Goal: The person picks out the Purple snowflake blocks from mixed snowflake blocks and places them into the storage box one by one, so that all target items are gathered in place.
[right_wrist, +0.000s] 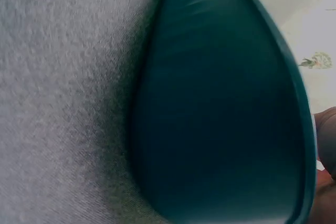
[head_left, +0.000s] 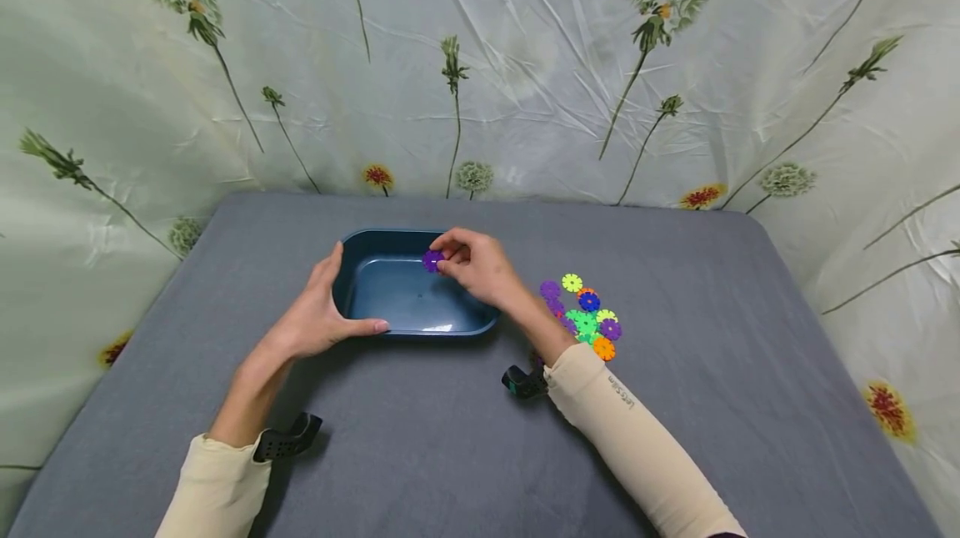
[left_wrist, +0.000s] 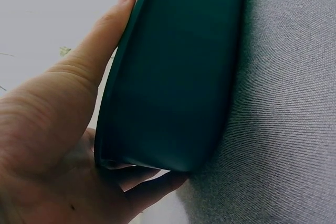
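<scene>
The tray [head_left: 390, 296] is gripped at its corner just right of the left hand [head_left: 318, 313], whose thumb is laid along the near rim and whose fingers are set against the end wall. A purple piece [head_left: 432, 261] is pinched between the thumb and fingers of the right hand [head_left: 480, 267] and is held just left of it, over the tray's inside, not yet let go. An early stage of the work is suggested: no other piece can be made out in the tray, though part of its inside is hidden by the right hand. To the right of that hand, loose pieces [head_left: 587, 323] in several colours are scattered on the table [head_left: 420, 438], some overlapping and some partly covered by the forearm; these appear to be left to move.
</scene>
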{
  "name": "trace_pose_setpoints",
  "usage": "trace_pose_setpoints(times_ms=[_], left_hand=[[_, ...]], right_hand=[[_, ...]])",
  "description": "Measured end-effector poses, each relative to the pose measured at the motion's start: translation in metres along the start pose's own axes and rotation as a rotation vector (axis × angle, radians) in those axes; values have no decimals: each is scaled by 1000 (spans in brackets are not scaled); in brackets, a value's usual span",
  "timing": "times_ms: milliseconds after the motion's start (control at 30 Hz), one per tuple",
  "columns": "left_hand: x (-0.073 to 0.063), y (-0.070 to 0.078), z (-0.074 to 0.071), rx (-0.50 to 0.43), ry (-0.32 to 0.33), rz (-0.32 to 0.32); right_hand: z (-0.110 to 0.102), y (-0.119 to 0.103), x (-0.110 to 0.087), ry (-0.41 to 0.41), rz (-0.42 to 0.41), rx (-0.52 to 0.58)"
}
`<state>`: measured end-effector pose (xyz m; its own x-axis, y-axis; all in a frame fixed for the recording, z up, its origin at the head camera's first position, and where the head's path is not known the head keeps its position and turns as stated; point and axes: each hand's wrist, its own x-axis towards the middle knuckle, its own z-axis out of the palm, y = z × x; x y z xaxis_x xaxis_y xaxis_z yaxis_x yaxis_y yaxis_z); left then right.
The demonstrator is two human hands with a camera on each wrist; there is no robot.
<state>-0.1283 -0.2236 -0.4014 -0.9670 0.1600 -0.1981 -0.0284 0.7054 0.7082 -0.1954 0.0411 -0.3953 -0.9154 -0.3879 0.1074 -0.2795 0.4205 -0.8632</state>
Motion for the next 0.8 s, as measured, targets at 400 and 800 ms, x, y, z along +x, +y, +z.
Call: trace_pose_setpoints(times_ms=[400, 800], left_hand=[[1, -1, 2, 4, 13, 9], [-1, -3, 2, 4, 37, 2]], right_hand=[[10, 1, 9, -11, 6, -102], [21, 1, 16, -34, 0, -121]])
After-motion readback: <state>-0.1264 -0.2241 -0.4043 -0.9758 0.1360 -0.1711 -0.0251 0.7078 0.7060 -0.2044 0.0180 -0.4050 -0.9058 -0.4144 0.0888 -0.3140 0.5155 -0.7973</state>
